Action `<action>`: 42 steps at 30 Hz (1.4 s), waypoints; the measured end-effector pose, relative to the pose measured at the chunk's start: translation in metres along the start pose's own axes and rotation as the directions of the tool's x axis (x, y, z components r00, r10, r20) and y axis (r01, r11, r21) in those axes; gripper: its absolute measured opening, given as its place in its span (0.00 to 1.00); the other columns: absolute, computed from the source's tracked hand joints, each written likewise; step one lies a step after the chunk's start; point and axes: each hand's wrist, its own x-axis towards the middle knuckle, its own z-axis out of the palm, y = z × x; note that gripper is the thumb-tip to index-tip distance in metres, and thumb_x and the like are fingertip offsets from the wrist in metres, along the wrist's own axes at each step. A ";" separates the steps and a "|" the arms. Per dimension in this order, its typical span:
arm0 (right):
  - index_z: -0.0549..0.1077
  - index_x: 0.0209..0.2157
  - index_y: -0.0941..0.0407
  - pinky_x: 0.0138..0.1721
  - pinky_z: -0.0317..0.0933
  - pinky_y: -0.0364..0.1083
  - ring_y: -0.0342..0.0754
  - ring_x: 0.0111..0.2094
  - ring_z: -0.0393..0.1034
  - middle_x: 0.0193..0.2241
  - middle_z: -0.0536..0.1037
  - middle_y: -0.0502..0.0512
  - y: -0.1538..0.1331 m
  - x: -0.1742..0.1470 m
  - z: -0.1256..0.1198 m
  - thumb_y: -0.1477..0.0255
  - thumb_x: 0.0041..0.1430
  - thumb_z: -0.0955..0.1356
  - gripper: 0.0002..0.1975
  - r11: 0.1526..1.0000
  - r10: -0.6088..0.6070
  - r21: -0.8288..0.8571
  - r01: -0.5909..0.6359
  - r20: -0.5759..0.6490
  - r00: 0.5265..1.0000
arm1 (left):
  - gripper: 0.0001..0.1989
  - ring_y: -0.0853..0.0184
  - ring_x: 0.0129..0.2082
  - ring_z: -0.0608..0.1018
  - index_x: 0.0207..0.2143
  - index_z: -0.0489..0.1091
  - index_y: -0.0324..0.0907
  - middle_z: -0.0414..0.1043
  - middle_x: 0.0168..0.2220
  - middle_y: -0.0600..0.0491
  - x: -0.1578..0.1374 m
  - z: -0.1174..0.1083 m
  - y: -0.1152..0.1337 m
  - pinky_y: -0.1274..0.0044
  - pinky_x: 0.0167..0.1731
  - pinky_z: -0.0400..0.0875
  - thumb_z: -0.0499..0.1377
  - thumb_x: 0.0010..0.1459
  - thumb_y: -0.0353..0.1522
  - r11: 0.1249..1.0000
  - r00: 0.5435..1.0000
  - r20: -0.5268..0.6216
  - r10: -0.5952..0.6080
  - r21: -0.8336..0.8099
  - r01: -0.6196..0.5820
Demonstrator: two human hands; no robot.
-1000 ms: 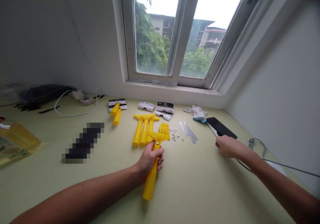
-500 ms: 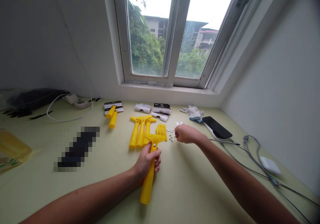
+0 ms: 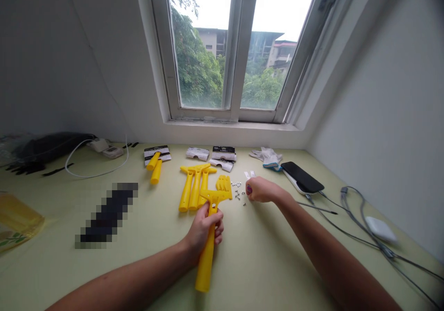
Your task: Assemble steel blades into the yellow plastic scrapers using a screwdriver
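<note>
My left hand [image 3: 208, 225] is wrapped round the shaft of a yellow plastic scraper handle [image 3: 205, 264], its wide T-shaped head pointing away from me. My right hand [image 3: 262, 189] is closed at the table, right of the loose screws [image 3: 237, 195]. A small purple and red round end shows at its fingers; the rest is hidden. One screw [image 3: 244, 204] lies apart, close to that hand. Small nuts [image 3: 236, 184] are scattered just behind the screws. Yellow blade-shaped plastic pieces [image 3: 223, 184] sit left of these, beside several more yellow scraper handles [image 3: 196, 188].
Yellow tubes [image 3: 156, 172] and printed card sleeves [image 3: 224, 152] lie toward the window. Gloves [image 3: 266, 156], a black phone [image 3: 302, 177], cables [image 3: 360, 234] and a white case [image 3: 380, 230] are at the right. A pixelated dark patch [image 3: 107, 216] and a yellow translucent container [image 3: 17, 218] are leftward.
My right hand has shifted slightly right and toward me, and a lone screw now shows by it. My left hand still holds the scraper handle. The camera view has tilted slightly.
</note>
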 end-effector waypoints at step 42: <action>0.71 0.29 0.54 0.26 0.54 0.41 0.43 0.24 0.64 0.24 0.74 0.50 -0.023 -0.086 -0.063 0.63 0.59 0.64 0.11 0.946 -0.160 0.176 0.272 -0.475 0.865 | 0.18 0.73 0.18 0.69 0.34 0.65 0.40 0.67 0.26 0.57 0.040 -0.059 0.111 0.81 0.19 0.63 0.59 0.49 0.44 0.798 0.902 -0.236 0.361 0.579 -0.168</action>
